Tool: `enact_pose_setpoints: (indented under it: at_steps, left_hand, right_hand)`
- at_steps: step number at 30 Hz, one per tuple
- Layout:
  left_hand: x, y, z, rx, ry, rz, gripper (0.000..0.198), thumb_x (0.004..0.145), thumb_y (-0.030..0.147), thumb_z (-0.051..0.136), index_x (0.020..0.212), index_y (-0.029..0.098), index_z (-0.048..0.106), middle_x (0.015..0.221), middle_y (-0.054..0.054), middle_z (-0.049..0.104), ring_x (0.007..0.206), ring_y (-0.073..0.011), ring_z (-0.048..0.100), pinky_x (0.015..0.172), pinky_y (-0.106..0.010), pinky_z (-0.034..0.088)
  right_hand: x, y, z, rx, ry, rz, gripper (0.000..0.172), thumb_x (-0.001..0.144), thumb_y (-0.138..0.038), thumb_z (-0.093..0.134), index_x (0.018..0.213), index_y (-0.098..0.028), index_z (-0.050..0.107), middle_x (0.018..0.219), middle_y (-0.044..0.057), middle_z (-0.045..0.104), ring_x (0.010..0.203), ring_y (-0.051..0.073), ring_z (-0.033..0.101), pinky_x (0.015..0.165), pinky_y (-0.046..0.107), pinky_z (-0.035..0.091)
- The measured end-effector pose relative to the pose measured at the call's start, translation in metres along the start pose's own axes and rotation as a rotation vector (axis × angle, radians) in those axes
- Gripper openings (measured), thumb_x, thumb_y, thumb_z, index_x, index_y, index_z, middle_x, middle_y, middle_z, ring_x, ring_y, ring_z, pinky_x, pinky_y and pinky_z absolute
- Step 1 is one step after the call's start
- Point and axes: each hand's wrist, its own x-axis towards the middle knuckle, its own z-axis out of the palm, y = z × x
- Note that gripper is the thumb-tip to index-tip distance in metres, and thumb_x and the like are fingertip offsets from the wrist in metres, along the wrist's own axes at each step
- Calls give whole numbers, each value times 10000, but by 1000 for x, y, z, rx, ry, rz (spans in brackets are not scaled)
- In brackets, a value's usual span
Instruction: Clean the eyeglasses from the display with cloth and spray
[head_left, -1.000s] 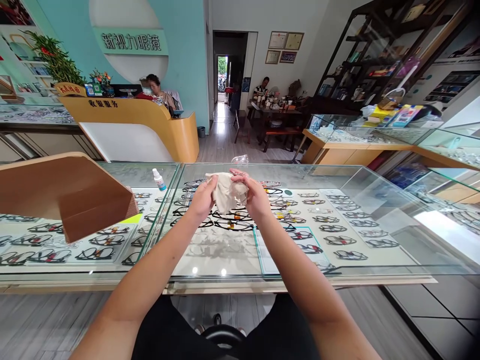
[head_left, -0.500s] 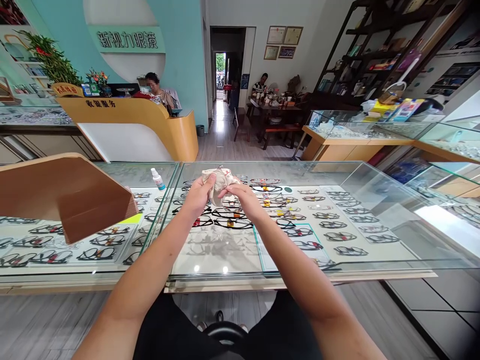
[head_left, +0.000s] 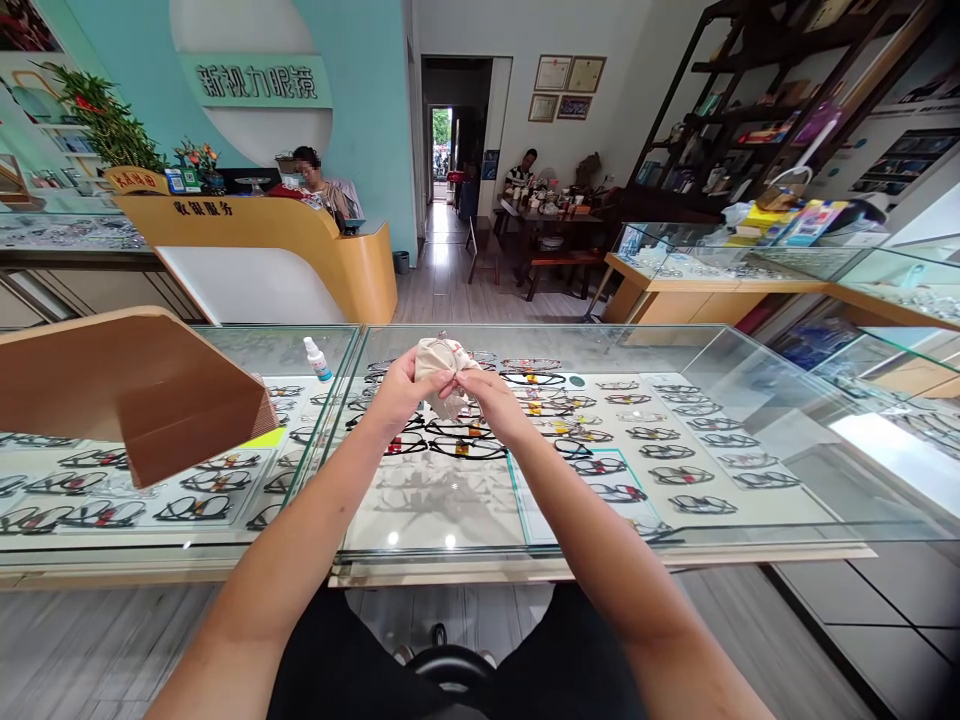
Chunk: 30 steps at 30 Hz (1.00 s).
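Over the glass display case, both my hands are closed round a cream cloth with reddish marks. My left hand grips its left side, the thumb pressed inward on the fabric. With thumb and fingers pinched, my right hand holds a thin-rimmed pair of eyeglasses wrapped in the cloth; only a bit of wire frame shows at the top, and the lenses are mostly hidden. The two thumbs meet near the middle. Beneath the glass, several rows of eyeglasses lie below my hands.
A small white spray bottle stands on the glass to the left. A brown board-like object juts in at the near left. Beyond are a cashier counter with a person behind it, and another person at a table.
My left thumb has slid down and inward across the cloth to meet my right thumb. The cloth has shifted and its folds have changed shape; both hands keep their hold.
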Motion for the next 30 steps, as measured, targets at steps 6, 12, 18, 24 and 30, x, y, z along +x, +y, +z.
enact_pose_setpoints:
  at_steps: [6, 12, 18, 24, 30]
  left_hand:
    - [-2, 3, 6, 24, 71, 2, 545, 748, 515, 1034, 1061, 182, 736, 646, 44, 661, 600, -123, 560, 652, -263, 454]
    - [-3, 4, 15, 40, 178, 20, 616, 749, 728, 968, 947, 178, 775, 575, 40, 609, 502, -104, 486, 563, -268, 412]
    - [5, -3, 1, -4, 190, -23, 682, 725, 827, 924, 777, 174, 732, 647, -7, 656, 584, -126, 540, 565, -268, 420]
    - [3, 9, -8, -66, -5, -114, 629, 681, 590, 1051, 1067, 158, 805, 916, -61, 794, 809, -199, 701, 741, -299, 539]
    - [-2, 9, 1, 23, -25, -34, 632, 702, 479, 1056, 1164, 176, 749, 807, -10, 754, 756, -187, 674, 759, -301, 526]
  right_hand:
    - [-2, -4, 0, -25, -64, 4, 635, 888, -838, 744, 743, -233, 867, 851, 68, 805, 943, 274, 705, 985, 408, 528]
    - [-4, -4, 4, -52, -110, 8, 659, 901, -853, 720, 772, -224, 867, 815, 56, 780, 874, 247, 680, 953, 394, 520]
    - [-4, -10, -1, -68, -101, 10, 601, 926, -793, 725, 766, -235, 881, 809, 59, 796, 883, 262, 683, 955, 407, 501]
    - [-3, -16, -10, -40, -33, -4, 497, 947, -672, 731, 722, -253, 875, 811, 59, 794, 895, 267, 671, 960, 415, 506]
    - [-1, -6, -8, 3, -41, 13, 466, 948, -624, 723, 711, -255, 879, 777, 62, 800, 847, 257, 669, 937, 416, 525]
